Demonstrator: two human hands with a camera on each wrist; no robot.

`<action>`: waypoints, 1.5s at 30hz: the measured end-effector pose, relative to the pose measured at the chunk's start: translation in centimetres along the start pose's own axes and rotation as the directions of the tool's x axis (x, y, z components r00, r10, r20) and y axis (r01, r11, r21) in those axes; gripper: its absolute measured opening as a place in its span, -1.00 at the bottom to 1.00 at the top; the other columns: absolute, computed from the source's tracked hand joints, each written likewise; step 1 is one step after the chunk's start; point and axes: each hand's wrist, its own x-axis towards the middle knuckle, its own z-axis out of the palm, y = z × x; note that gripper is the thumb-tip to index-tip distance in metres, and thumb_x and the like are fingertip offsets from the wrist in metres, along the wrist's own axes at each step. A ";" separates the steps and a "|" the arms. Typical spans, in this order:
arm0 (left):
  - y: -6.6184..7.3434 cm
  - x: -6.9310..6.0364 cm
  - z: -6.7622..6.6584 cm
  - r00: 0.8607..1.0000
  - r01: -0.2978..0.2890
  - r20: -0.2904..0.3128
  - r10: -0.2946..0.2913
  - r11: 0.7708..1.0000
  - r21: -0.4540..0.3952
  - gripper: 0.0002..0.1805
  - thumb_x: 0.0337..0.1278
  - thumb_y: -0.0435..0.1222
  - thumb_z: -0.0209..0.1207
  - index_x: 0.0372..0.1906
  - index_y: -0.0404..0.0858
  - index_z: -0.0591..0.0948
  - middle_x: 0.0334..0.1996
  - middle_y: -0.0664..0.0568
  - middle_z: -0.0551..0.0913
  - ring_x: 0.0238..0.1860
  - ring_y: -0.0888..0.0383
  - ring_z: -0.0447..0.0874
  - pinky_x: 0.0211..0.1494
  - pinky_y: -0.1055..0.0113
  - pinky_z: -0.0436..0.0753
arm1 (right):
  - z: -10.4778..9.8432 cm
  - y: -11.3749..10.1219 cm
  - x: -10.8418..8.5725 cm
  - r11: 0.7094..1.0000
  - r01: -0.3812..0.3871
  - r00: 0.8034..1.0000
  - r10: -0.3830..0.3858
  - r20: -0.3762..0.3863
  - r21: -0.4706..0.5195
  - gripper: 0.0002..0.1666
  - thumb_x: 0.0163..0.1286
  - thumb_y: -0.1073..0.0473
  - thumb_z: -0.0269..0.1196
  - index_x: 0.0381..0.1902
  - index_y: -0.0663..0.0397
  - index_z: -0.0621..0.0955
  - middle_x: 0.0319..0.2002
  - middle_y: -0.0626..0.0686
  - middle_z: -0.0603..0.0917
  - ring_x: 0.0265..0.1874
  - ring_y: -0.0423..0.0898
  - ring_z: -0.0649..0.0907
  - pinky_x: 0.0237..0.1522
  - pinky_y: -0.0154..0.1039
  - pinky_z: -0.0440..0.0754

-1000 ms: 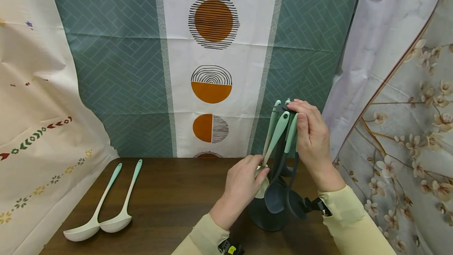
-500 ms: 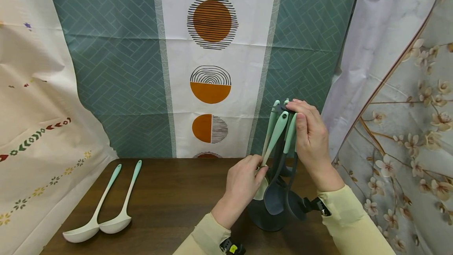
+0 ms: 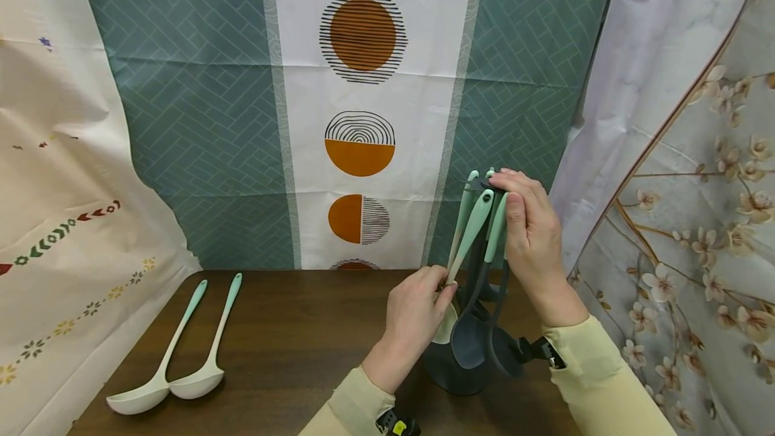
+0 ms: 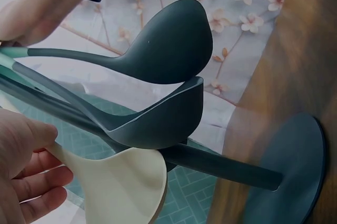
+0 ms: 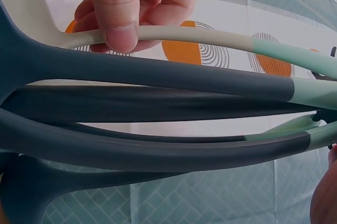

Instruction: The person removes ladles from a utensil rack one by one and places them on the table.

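Observation:
My left hand (image 3: pixel 414 315) pinches the shaft of a cream ladle (image 4: pixel 126 182) between thumb and fingers, just above its bowl. This ladle has a mint handle, and its upper end is at the top of a dark utensil stand (image 3: pixel 457 375). My right hand (image 3: pixel 534 237) grips the stand's top, its fingers over the rim and the thumb along the side. Dark ladles (image 4: pixel 168 42) with mint handles hang round the pole, beside the cream one. Another mint handle (image 3: pixel 465 210) with a pale shaft stands behind; its lower end is hidden by my left hand.
Two cream ladles (image 3: pixel 200 382) with mint handles lie side by side on the brown wooden table (image 3: pixel 290 355), at the left. A green and white patterned cloth (image 3: pixel 212 120) hangs behind. A flowered curtain (image 3: pixel 690 274) borders the right side, close to my right arm.
Both hands keep their holds and nearly the same places. The cream ladle's bowl has shifted very slightly to the left and downward in the head view.

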 end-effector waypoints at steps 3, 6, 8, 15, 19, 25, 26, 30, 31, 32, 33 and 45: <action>0.1 -0.1 -0.2 1.000 -0.005 -0.004 0.005 1.000 0.001 -0.85 0.36 -0.19 0.55 -0.17 -0.08 0.77 -0.39 0.18 0.68 -0.43 0.26 0.61 -0.42 0.47 0.50 | 0.0 0.0 0.1 1.000 0.006 1.000 -0.006 0.001 0.001 -0.49 0.84 -0.02 0.04 0.26 0.24 0.74 0.26 0.19 0.74 0.40 0.15 0.62 0.57 0.05 0.39; 0.1 -0.1 -0.2 1.000 -0.008 -0.007 0.008 1.000 0.000 -0.85 0.36 -0.19 0.55 -0.18 -0.08 0.76 -0.40 0.19 0.68 -0.43 0.26 0.61 -0.42 0.47 0.50 | 0.1 -0.1 0.1 1.000 0.010 1.000 -0.010 0.001 0.004 -0.45 0.84 -0.06 0.03 0.26 0.24 0.74 0.25 0.20 0.75 0.39 0.18 0.63 0.57 0.06 0.39; 0.1 -0.1 -0.3 1.000 -0.010 -0.011 0.010 1.000 0.000 -0.85 0.35 -0.19 0.55 -0.19 -0.08 0.76 -0.41 0.19 0.67 -0.44 0.26 0.60 -0.43 0.47 0.50 | 0.1 -0.1 0.2 1.000 0.011 1.000 -0.011 0.003 0.003 -0.45 0.84 -0.06 0.03 0.26 0.24 0.74 0.25 0.22 0.74 0.38 0.21 0.63 0.57 0.05 0.39; 0.1 -0.2 -0.4 0.999 -0.022 -0.028 0.022 1.000 0.001 -0.83 0.31 -0.22 0.58 -0.22 -0.08 0.76 -0.44 0.19 0.63 -0.47 0.26 0.56 -0.45 0.47 0.45 | 0.1 0.0 0.2 1.000 0.009 1.000 -0.009 0.004 -0.001 -0.46 0.84 -0.05 0.03 0.26 0.24 0.74 0.25 0.21 0.74 0.40 0.14 0.62 0.57 0.05 0.39; 0.0 -0.2 -0.5 0.999 -0.030 -0.038 0.030 1.000 0.002 -0.82 0.29 -0.23 0.59 -0.22 -0.08 0.75 -0.46 0.19 0.61 -0.48 0.25 0.55 -0.46 0.46 0.45 | 0.2 -0.1 0.2 1.000 0.010 1.000 -0.010 0.003 -0.002 -0.45 0.84 -0.05 0.03 0.26 0.25 0.74 0.25 0.22 0.74 0.38 0.22 0.63 0.57 0.05 0.39; 0.0 -0.2 -0.7 0.999 -0.031 -0.037 0.031 0.999 0.010 -0.81 0.29 -0.22 0.59 -0.25 -0.07 0.73 -0.48 0.20 0.58 -0.49 0.26 0.52 -0.47 0.46 0.42 | 0.2 -0.1 0.2 1.000 0.009 1.000 -0.009 0.002 -0.002 -0.45 0.84 -0.06 0.03 0.26 0.25 0.74 0.26 0.19 0.74 0.39 0.19 0.63 0.57 0.05 0.39; 0.0 -0.2 -0.7 0.999 -0.031 -0.036 0.031 0.999 0.012 -0.81 0.30 -0.21 0.58 -0.25 -0.07 0.73 -0.48 0.20 0.58 -0.49 0.26 0.51 -0.47 0.46 0.41 | 0.2 -0.1 0.2 1.000 0.009 1.000 -0.009 0.002 -0.002 -0.45 0.84 -0.06 0.03 0.26 0.25 0.74 0.26 0.20 0.74 0.39 0.19 0.63 0.57 0.05 0.39; 0.0 -0.2 -0.8 0.999 -0.031 -0.041 0.032 0.999 0.016 -0.80 0.29 -0.21 0.59 -0.25 -0.07 0.72 -0.49 0.20 0.56 -0.50 0.26 0.50 -0.47 0.46 0.41 | 0.2 -0.1 0.2 1.000 0.010 1.000 -0.010 0.002 0.000 -0.45 0.84 -0.06 0.03 0.26 0.25 0.74 0.25 0.25 0.74 0.39 0.22 0.63 0.57 0.04 0.39; 0.0 -0.1 -0.9 0.999 -0.031 -0.042 0.031 0.999 0.016 -0.80 0.29 -0.20 0.59 -0.25 -0.06 0.72 -0.49 0.20 0.56 -0.50 0.26 0.50 -0.47 0.46 0.41 | 0.2 -0.2 0.2 1.000 0.010 1.000 -0.010 0.003 0.000 -0.45 0.84 -0.06 0.03 0.26 0.25 0.74 0.25 0.26 0.74 0.39 0.22 0.62 0.57 0.04 0.39; 0.0 -0.2 -0.9 0.999 -0.030 -0.043 0.031 0.999 0.015 -0.79 0.28 -0.20 0.59 -0.25 -0.07 0.72 -0.49 0.20 0.56 -0.50 0.26 0.50 -0.47 0.46 0.41 | 0.2 -0.2 0.2 1.000 0.008 1.000 -0.008 0.003 -0.001 -0.46 0.84 -0.05 0.03 0.26 0.25 0.74 0.25 0.26 0.73 0.39 0.23 0.62 0.57 0.04 0.39; 0.0 -0.2 -1.0 0.999 -0.029 -0.043 0.030 0.999 0.013 -0.79 0.28 -0.20 0.60 -0.25 -0.07 0.72 -0.49 0.19 0.56 -0.50 0.25 0.51 -0.48 0.46 0.41 | 0.1 -0.2 0.2 1.000 0.006 1.000 -0.006 0.004 -0.002 -0.46 0.84 -0.05 0.03 0.26 0.25 0.74 0.25 0.24 0.74 0.39 0.23 0.62 0.57 0.04 0.38; 0.0 -0.2 -1.5 0.998 -0.041 -0.046 0.042 0.999 0.014 -0.82 0.27 -0.23 0.60 -0.22 -0.08 0.76 -0.42 0.19 0.65 -0.45 0.22 0.59 -0.43 0.41 0.52 | 0.1 -0.1 0.1 1.000 0.001 1.000 -0.001 -0.008 0.008 -0.50 0.84 0.00 0.05 0.25 0.25 0.75 0.25 0.21 0.74 0.39 0.19 0.62 0.57 0.04 0.39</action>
